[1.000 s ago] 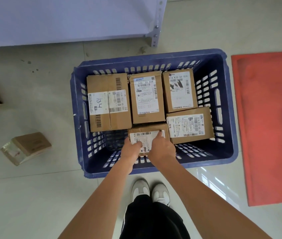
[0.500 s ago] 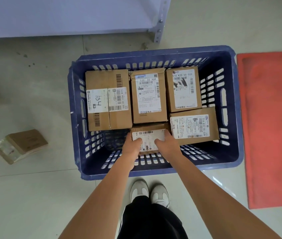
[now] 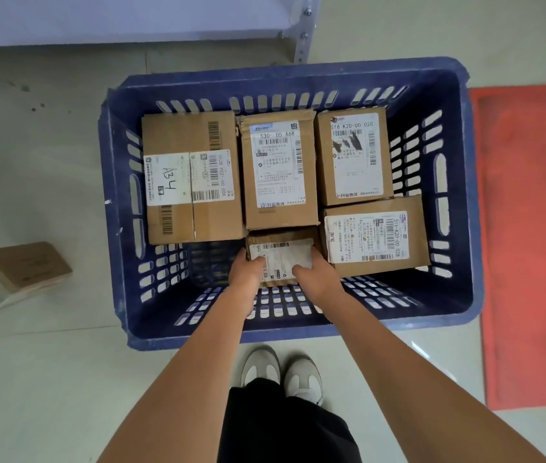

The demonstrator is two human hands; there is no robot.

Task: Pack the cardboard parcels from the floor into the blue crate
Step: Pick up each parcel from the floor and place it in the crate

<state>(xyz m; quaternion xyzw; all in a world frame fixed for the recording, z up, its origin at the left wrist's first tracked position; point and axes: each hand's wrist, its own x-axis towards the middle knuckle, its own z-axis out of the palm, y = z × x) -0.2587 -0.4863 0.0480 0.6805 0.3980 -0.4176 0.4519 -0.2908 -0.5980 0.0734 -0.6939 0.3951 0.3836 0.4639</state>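
Pale, glossy tiled floor (image 3: 47,379) with a few dark specks. A red mat (image 3: 532,245) lies at the right. A white metal shelf unit (image 3: 124,18) stands along the far side.

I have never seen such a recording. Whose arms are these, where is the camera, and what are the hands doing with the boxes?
The camera sits on a person's head and looks down, so you see that person's own arms and shoes. A blue crate stands on the floor with four labelled cardboard parcels inside. The left hand and right hand both grip a fifth, small parcel, low in the crate. One more parcel lies on the floor to the left; a red mat lies to the right.
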